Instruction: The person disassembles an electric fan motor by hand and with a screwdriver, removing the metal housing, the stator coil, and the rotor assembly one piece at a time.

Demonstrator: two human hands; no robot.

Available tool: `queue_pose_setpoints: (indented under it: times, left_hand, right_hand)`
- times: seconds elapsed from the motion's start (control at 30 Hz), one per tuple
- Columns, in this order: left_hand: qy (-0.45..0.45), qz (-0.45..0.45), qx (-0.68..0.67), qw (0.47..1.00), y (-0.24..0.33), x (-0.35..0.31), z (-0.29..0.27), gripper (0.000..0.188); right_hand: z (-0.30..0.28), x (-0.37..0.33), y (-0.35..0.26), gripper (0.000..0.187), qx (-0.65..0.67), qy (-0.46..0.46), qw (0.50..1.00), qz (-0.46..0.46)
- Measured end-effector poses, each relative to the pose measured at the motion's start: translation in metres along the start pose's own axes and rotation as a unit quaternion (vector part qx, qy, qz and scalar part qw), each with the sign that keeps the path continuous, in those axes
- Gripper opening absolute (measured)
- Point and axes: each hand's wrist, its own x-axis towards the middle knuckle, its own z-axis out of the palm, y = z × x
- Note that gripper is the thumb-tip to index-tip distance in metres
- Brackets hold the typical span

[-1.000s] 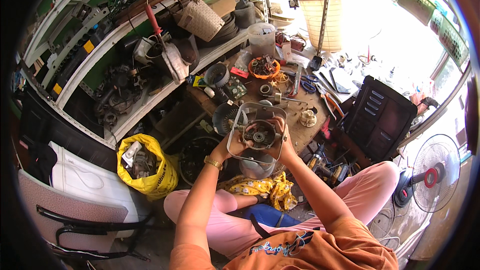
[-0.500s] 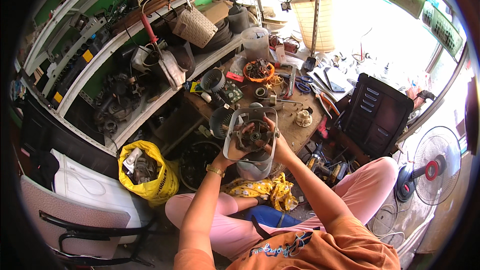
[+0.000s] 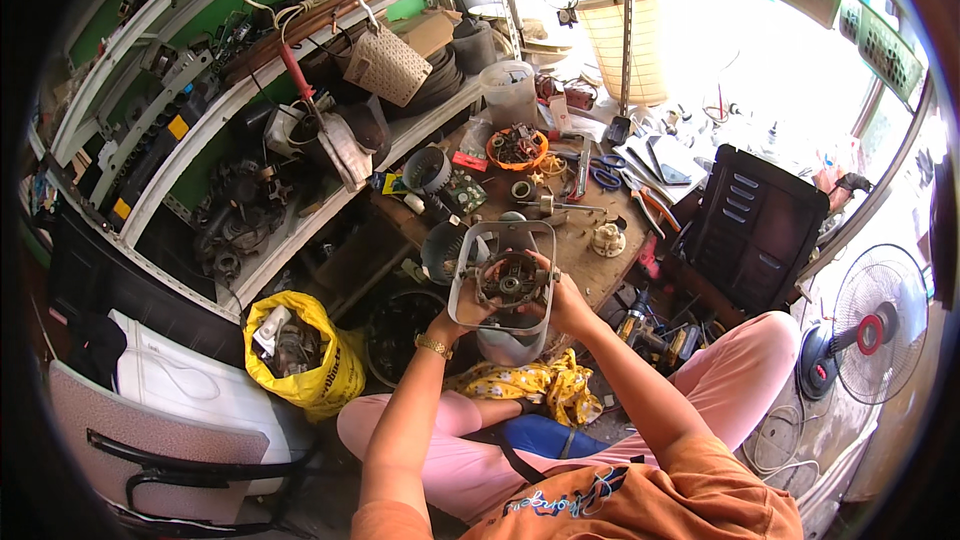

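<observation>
Motor housing (image 3: 511,282): round face up, between both hands — neither nearer
Left hand (image 3: 468,310): grasping its left side
Right hand (image 3: 563,298): grasping its right

L hand (image 3: 472,308) partly hidden by metal housing (image 3: 511,283); shirt (image 3: 690,505) cut off @ btm.

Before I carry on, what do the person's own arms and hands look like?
The left hand and right hand are gloveless. A gold-coloured band, watch or bracelet, circles the left wrist; none shows on the right. Short orange sleeves leave both forearms bare.
</observation>
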Motion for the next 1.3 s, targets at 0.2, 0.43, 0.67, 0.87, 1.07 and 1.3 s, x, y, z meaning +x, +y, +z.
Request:
queue_pose_setpoints:
  times: [0.2, 0.43, 0.67, 0.87, 1.07, 1.3]
  left_hand:
    - [0.036, 0.0, 0.071, 0.997, 0.008, 0.006, 0.003, 0.06]
    - [0.086, 0.043, 0.163, 0.982, 0.02, 0.007, 0.002, 0.051]
    - [0.052, 0.061, 0.241, 0.967, 0.015, 0.008, -0.013, 0.041]
    - [0.038, 0.084, 0.197, 0.976, 0.014, 0.007, -0.02, 0.039]
    - [-0.007, 0.04, 0.244, 0.969, 0.023, 0.008, -0.031, 0.039]
    - [0.042, 0.007, 0.268, 0.962, 0.045, -0.003, -0.029, 0.043]
  right_hand:
    - [0.0, 0.006, 0.0, 0.08, -0.015, 0.002, 1.0, -0.011]
    - [-0.018, -0.016, 0.002, 0.05, 0.131, 0.079, 0.986, 0.064]
    - [-0.008, -0.002, -0.064, 0.04, 0.327, 0.042, 0.905, 0.267]
    - [-0.009, 0.003, -0.067, 0.032, 0.452, 0.027, 0.831, 0.324]
    - [-0.015, 0.0, -0.055, 0.043, 0.474, -0.036, 0.818, 0.325]
    - [-0.024, 0.006, -0.051, 0.054, 0.529, -0.073, 0.792, 0.296]
